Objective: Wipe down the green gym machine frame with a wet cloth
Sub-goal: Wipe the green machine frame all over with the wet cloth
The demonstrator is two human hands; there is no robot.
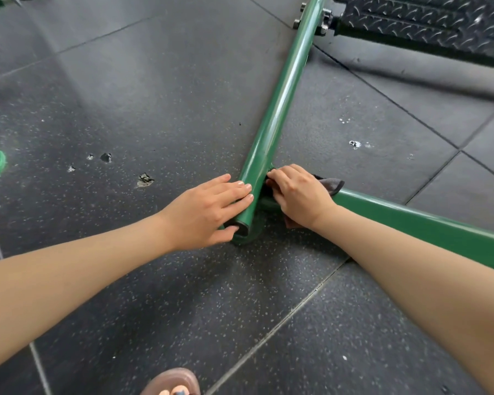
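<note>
Resting flat-fingered, the left hand (pixel 208 212) steadied the green floor tube's (pixel 280 104) capped near end; its long axis ran away toward the footplate. Just right, at the joint, the right hand (pixel 300 195) pressed curled fingers onto the dark cloth (pixel 332 186).

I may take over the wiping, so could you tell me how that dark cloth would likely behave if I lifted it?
The cloth is probably floppy: it bunches under the right hand and its free corner lies flat on the floor. It looks thin, so likely light, though wetness may add weight.
</note>
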